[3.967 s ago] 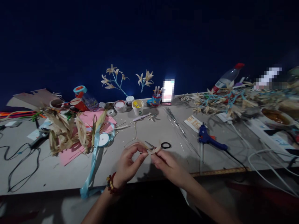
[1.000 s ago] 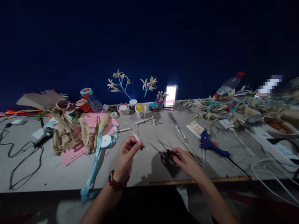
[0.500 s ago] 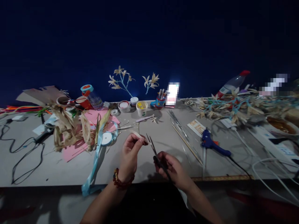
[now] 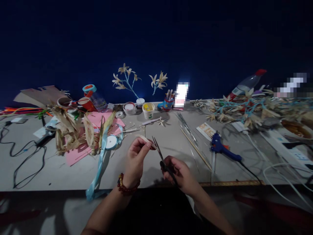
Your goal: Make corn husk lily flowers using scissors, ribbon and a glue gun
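Observation:
My left hand (image 4: 136, 160), with a red bead bracelet on the wrist, pinches a small pale strip of dried husk (image 4: 144, 139) between thumb and fingers, above the grey table (image 4: 61, 173). My right hand (image 4: 180, 173) grips black-handled scissors (image 4: 163, 160). Their blades are parted and point up and left, with the tips right at the strip's end. Both hands hover near the table's front edge.
A heap of dried husks (image 4: 68, 132), pink paper (image 4: 80, 151) and a blue ribbon spool (image 4: 111, 142) lie to the left. A blue glue gun (image 4: 221, 148), thin sticks (image 4: 195, 148) and white cables (image 4: 281, 176) are to the right. Cups and husk flowers (image 4: 127, 76) stand at the back.
My right hand picked the scissors up off the table and brought them to the strip held in my left hand. Four seconds ago both hands held the husk piece.

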Demonstrator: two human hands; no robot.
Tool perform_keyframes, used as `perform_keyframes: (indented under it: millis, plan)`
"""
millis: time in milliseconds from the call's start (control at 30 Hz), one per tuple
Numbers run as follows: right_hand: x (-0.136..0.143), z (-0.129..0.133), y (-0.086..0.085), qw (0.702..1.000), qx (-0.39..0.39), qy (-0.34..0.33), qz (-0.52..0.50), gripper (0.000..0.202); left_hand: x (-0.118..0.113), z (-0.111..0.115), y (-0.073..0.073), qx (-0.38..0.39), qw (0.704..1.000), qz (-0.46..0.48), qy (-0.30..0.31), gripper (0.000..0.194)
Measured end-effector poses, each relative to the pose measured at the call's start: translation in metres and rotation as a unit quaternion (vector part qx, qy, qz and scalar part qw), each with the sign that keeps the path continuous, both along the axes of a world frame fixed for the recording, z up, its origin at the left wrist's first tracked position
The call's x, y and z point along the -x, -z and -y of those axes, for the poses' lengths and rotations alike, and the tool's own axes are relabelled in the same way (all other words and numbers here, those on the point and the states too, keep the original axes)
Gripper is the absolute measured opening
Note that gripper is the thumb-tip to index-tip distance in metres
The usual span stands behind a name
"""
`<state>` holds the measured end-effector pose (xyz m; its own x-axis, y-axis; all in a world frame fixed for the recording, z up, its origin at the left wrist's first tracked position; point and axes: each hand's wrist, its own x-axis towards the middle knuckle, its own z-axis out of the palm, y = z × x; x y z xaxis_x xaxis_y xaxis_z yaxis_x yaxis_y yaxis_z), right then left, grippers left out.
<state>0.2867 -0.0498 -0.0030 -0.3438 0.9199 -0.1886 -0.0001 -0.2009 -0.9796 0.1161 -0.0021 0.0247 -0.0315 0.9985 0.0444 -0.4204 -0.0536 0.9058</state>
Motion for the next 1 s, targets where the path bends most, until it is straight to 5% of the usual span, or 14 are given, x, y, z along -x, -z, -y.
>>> perform_keyframes:
  millis: [367, 1000]
  plan:
    - [0.010, 0.001, 0.008, 0.995, 0.003, 0.072, -0.061, 0.048, -0.004, 0.001, -0.002, 0.035, 0.999, 0.034, -0.024, 0.018]
    - [0.031, -0.001, -0.002, 0.996, -0.037, 0.036, -0.079, 0.048, -0.019, 0.005, -0.005, 0.019, 0.987, 0.117, -0.107, 0.024]
